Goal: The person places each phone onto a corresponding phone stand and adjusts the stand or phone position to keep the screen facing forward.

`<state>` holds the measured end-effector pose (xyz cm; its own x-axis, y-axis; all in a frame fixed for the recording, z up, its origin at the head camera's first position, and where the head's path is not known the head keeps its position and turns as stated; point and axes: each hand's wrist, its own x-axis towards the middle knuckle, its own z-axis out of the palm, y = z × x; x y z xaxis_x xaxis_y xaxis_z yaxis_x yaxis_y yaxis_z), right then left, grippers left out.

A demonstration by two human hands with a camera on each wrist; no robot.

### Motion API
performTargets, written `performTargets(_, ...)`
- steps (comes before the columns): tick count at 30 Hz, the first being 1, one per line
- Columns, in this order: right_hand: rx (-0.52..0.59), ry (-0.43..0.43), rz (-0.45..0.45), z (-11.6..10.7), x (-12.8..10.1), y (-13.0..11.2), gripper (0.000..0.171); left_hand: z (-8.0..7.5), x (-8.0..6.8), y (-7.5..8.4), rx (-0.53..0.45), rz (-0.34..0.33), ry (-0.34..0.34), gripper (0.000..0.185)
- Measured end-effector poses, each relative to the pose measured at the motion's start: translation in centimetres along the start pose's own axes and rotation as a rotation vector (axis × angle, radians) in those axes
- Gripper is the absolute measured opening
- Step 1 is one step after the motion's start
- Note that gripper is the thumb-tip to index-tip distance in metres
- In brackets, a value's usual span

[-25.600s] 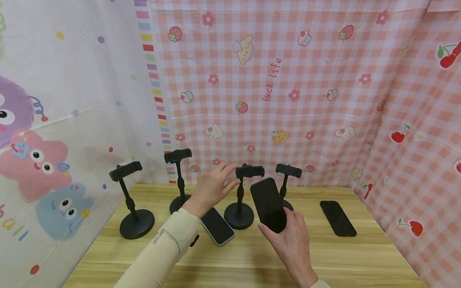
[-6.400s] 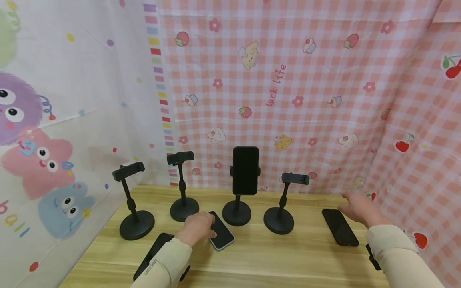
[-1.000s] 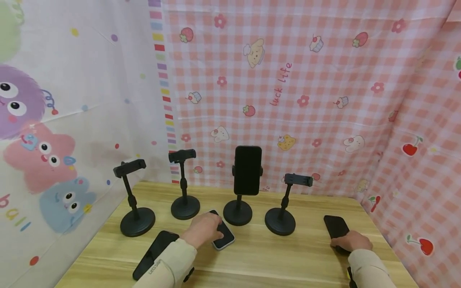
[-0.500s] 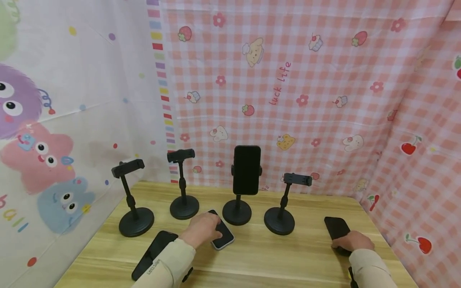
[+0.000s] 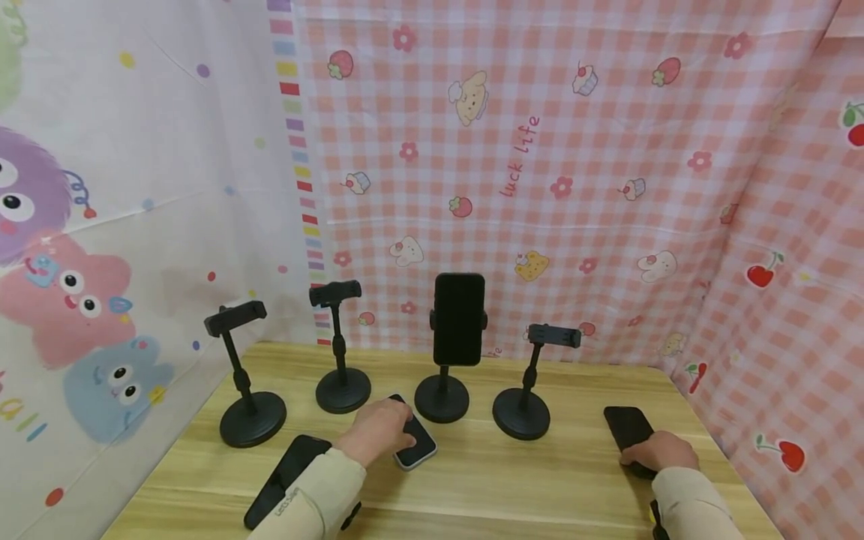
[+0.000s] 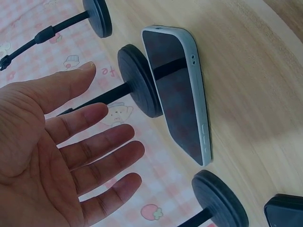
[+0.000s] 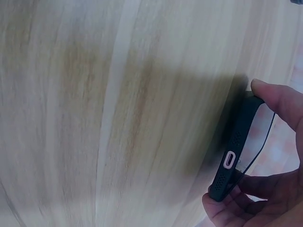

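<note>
From the left, I see a black phone (image 5: 286,480) lying flat by the near edge of the light wooden bench (image 5: 472,487), partly behind my left sleeve. My left hand (image 5: 379,429) hovers with fingers spread and relaxed over the white-cased phone (image 5: 417,444), gripping nothing; the wrist view shows the palm clear of the screen. That phone's long axis runs away from me toward the round base of the black stand holding an upright phone (image 5: 459,319). An empty black clamp stand (image 5: 523,409) sits right of it. Farther right, my right hand (image 5: 658,452) pinches the near end of the black-cased phone (image 5: 629,429), thumb and fingers curled around its bottom edge, its long axis pointing away from me.
</note>
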<state>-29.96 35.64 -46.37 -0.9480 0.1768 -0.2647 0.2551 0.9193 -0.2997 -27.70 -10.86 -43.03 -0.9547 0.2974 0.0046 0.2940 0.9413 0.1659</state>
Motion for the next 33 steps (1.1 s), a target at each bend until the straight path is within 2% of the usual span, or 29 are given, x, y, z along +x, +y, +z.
performTargets(4,0.011,0.011,-0.003,0.1,0.2,0.0,0.078,0.0,0.0,0.1,0.000,0.014,0.006,0.032)
performTargets(11,0.035,0.080,0.003,0.6,0.3,-0.1,0.074,0.0,0.0,0.3,-0.005,0.025,0.014,0.032)
performTargets(16,0.087,0.160,0.026,1.1,0.2,-1.0,0.074,0.2,0.1,0.4,-0.005,0.023,0.007,0.033)
performTargets(24,0.186,0.339,0.075,1.8,0.1,-2.9,0.074,0.2,0.3,0.5,-0.003,0.032,0.021,0.030)
performTargets(28,0.255,0.394,0.123,2.1,0.1,-3.8,0.077,0.2,0.3,0.6,-0.009,0.031,0.016,0.027)
performTargets(33,0.303,0.467,0.118,2.4,-0.1,-4.6,0.076,0.2,0.3,0.6,-0.008,0.032,0.015,0.026)
